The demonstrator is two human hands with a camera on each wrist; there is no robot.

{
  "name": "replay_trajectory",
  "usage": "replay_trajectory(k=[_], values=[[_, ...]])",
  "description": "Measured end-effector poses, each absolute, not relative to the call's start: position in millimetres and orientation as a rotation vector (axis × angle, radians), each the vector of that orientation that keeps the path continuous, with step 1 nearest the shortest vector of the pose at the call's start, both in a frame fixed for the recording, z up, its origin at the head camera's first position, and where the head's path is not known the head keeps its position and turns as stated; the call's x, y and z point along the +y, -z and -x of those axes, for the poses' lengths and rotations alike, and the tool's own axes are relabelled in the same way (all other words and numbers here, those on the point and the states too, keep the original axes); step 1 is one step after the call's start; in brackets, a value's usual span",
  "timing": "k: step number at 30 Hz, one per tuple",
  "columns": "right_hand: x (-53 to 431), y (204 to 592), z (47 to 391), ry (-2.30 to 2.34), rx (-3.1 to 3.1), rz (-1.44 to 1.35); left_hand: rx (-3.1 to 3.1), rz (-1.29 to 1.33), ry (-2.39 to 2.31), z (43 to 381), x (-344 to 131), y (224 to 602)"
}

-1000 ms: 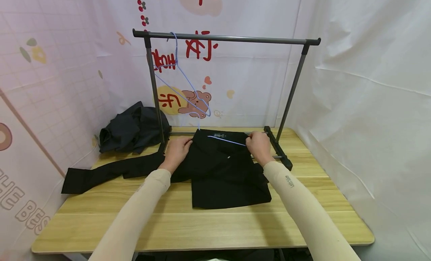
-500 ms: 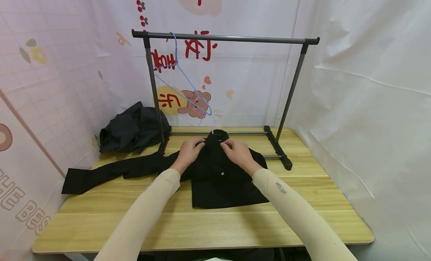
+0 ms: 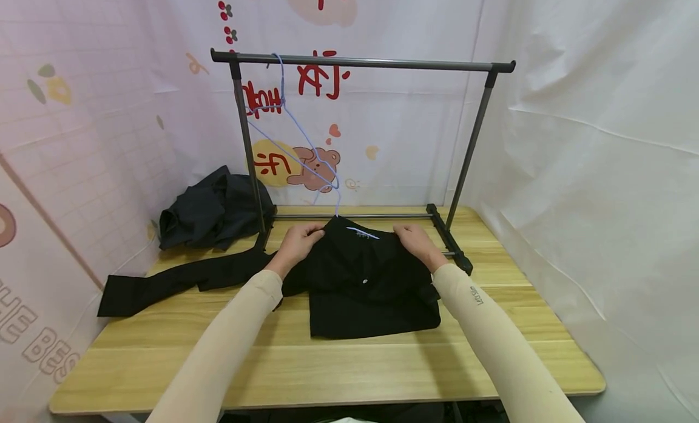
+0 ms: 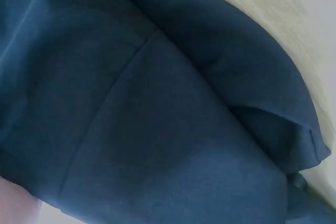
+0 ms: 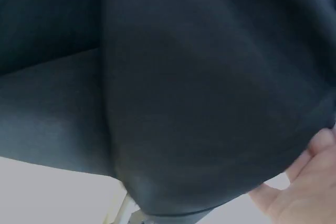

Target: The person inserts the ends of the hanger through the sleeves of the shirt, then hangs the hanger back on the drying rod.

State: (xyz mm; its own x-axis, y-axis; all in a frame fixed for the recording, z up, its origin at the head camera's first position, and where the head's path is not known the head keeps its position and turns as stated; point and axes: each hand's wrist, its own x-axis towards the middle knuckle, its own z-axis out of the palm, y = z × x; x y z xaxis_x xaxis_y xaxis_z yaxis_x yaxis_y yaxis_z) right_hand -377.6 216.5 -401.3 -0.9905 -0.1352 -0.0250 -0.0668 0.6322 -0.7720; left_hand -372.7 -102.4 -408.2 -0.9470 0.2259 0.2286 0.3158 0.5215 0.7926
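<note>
A black long-sleeved garment (image 3: pixel 366 307), possibly a shirt, with a pale button and a label inside the neck, lies partly raised on the table. My left hand (image 3: pixel 297 244) pinches its upper left edge, and my right hand (image 3: pixel 419 244) grips the upper right edge. Between them shows a short stretch of a light-blue hanger (image 3: pixel 362 232) at the neck opening; its hook rises above the cloth and the rest is hidden inside. Dark cloth fills the left wrist view. In the right wrist view, my right hand's fingers (image 5: pixel 304 182) are at the garment's edge.
A grey metal rack (image 3: pixel 363 62) stands at the back of the wooden table (image 3: pixel 349 374). Another light-blue hanger (image 3: pixel 299 127) hangs on its bar, tilted. A crumpled dark garment (image 3: pixel 210 210) lies at the back left. One sleeve (image 3: pixel 180 283) stretches left across the table.
Half a second ago my hands were close together at the narrowed, standing neck; now they have spread apart, drawing the upper edge wide. The neck hanger's hook has shifted slightly left since then.
</note>
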Motion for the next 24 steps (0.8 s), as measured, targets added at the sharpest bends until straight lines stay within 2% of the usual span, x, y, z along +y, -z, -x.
replay_trajectory(k=[8,17,24], values=[[226.9,396.4,376.7,1.315,2.653,0.280,-2.651,0.401,1.437,373.6,-106.7,407.7],[181.6,393.7,372.4,1.349,2.619,0.568,-2.644,0.557,1.467,370.7,-86.3,406.3],[182.8,395.0,372.8,1.464,2.861,0.506,-2.689,0.488,1.424,371.8,-104.8,403.8]])
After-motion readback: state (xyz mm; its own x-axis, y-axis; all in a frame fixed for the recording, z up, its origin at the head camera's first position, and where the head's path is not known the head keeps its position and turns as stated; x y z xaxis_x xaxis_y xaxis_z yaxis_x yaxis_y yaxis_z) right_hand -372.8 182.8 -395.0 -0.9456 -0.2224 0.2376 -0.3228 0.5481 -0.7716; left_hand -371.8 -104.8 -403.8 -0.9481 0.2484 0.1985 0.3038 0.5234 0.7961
